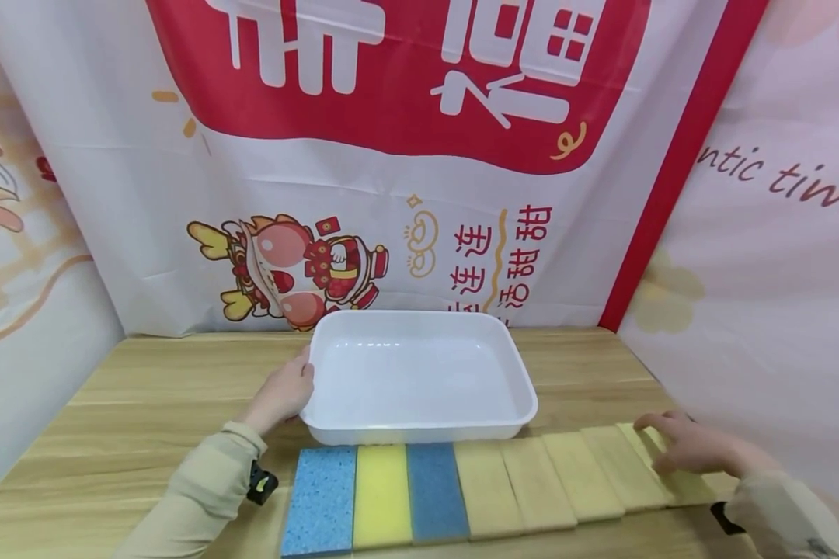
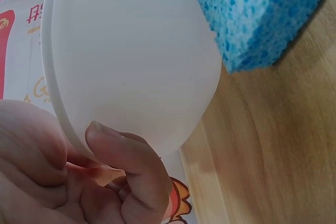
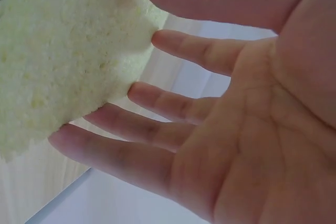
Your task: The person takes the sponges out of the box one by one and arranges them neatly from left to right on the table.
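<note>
My left hand (image 1: pixel 290 388) holds the left end of a white rectangular plastic basin (image 1: pixel 419 435). In the left wrist view, its curled fingers (image 2: pixel 126 153) lie against the basin's outer wall (image 2: pixel 131 61) just below the rim. The right hand (image 1: pixel 699 446) is over the last pale yellow sponge (image 1: pixel 692 487) at the right end of a row. In the right wrist view its fingers are spread and fairly straight, with fingertips (image 3: pixel 139 90) along the edge of the pale sponge (image 3: pixel 68 51) and the thumb at its upper corner.
The row in front of the basin runs from a speckled blue sponge (image 1: pixel 322 497) through a bright yellow sponge (image 1: pixel 382 497) and a darker blue sponge (image 1: pixel 436 493) to several pale yellow sponges (image 1: pixel 489 489). Behind the wooden table (image 1: pixel 182 373) hangs a printed cloth (image 1: pixel 147 256).
</note>
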Demonstrator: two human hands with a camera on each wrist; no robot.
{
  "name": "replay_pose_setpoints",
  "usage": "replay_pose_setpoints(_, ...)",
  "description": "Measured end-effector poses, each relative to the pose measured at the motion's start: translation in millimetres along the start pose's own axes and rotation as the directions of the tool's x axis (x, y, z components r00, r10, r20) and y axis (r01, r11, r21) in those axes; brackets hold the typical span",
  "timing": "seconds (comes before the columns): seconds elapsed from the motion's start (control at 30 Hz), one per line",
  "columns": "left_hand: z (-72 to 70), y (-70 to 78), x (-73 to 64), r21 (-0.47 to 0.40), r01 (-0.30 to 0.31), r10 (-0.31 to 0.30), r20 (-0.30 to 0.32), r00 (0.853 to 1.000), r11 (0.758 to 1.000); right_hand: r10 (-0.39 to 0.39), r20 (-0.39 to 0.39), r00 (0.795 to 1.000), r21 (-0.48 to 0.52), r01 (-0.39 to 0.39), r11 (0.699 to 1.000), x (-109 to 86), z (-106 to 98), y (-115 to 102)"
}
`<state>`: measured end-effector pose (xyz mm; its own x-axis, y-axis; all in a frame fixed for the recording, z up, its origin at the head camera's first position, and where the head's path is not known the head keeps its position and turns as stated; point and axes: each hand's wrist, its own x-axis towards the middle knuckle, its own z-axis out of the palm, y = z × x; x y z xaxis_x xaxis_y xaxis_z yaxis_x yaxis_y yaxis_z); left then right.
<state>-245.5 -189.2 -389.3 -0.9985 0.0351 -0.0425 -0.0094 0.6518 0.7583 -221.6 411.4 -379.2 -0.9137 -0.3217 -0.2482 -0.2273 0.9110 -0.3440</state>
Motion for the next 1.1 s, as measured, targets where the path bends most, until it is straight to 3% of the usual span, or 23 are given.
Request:
replay_pose_setpoints(0.47, 1.9, -3.1, 2.6, 0.001, -0.008, 0.008, 0.002, 1.000, 1.000, -0.052, -0.113, 0.992, -0.071, 0.044, 0.996, 2.5, 10.1, 0.7)
replay_pose_setpoints(0.93, -2.3, -4.3, -3.3, -0.036, -0.039, 0.038, -0.002, 0.999, 0.999, -0.075, -0.147, 0.986, -0.099, 0.061, 0.993, 5.5, 11.2, -5.0)
replay_pose_setpoints(1.1, -3.9, -3.9, -8.8, -0.070, -0.011, 0.013, 0.018, 1.000, 0.997, -0.080, -0.132, 0.988, -0.137, 0.062, 0.989, 1.9, 13.5, -10.3)
